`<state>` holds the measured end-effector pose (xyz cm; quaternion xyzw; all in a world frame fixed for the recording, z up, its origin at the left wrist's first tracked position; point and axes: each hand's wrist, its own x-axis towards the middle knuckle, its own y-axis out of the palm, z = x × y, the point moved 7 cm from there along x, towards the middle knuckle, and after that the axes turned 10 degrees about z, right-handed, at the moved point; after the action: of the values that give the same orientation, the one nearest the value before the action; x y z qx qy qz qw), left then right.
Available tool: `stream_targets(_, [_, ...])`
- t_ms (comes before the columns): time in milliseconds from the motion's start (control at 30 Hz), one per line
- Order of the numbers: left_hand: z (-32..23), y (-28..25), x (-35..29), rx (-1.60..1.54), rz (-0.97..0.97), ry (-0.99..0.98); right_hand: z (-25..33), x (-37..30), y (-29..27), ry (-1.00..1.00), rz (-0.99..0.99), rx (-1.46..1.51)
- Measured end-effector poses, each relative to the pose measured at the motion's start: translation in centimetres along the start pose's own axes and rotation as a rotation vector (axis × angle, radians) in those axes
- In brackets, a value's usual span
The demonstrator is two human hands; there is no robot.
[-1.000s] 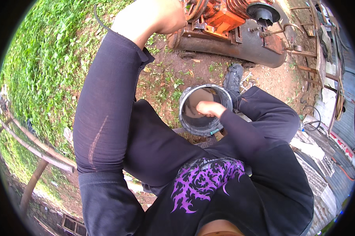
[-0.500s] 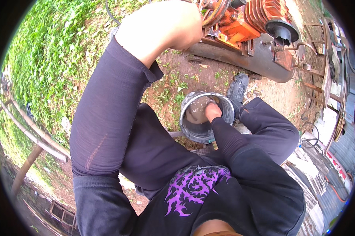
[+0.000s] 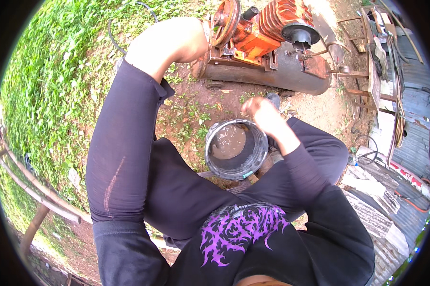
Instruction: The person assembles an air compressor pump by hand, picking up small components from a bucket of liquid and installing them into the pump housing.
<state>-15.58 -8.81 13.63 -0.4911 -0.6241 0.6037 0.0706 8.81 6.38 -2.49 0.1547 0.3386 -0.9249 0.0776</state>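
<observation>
A dark round bucket stands on the ground between my legs, with murky grey-brown liquid and some froth inside. Above its far right rim is my right hand, raised out of the bucket and smeared by motion; whether its fingers are closed or hold anything does not show. My left arm reaches far forward. At its end my left hand is beside the wheel of an orange air compressor, its fingers hidden, and I cannot make out whether it touches the wheel.
The compressor's long dark tank lies beyond the bucket. Grass grows on the left, next to wooden poles. A wooden rack, corrugated metal sheets and a black hose loop are at the right.
My right hand has come up out of the bucket to above its far right rim. The view has shifted, so the compressor and bucket appear further left.
</observation>
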Motion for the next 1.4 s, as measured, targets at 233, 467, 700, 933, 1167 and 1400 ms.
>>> stream_targets(233, [0.1,0.1,-1.0,-0.031,0.032,-0.053,8.9,5.6,-8.4,0.249,-0.097,0.767])
stream_targets(467, [0.5,0.4,0.2,-0.031,0.039,-0.070,5.9,12.8,-6.6,0.141,-0.276,0.712])
stream_targets(700, [0.5,0.6,0.6,-0.043,0.044,-0.063,6.2,13.0,-2.7,0.225,-0.677,0.400])
stream_targets(933, [0.7,1.2,1.2,-0.071,0.018,-0.056,5.0,14.0,-2.7,0.258,-0.791,0.596])
stream_targets(1167, [-0.6,1.2,0.9,-0.029,-0.038,-0.019,4.2,13.8,-1.2,0.270,-0.786,0.580])
stream_targets(1400, [0.1,1.6,0.9,-0.033,-0.024,-0.047,7.2,13.4,-4.0,0.296,-0.792,0.416])
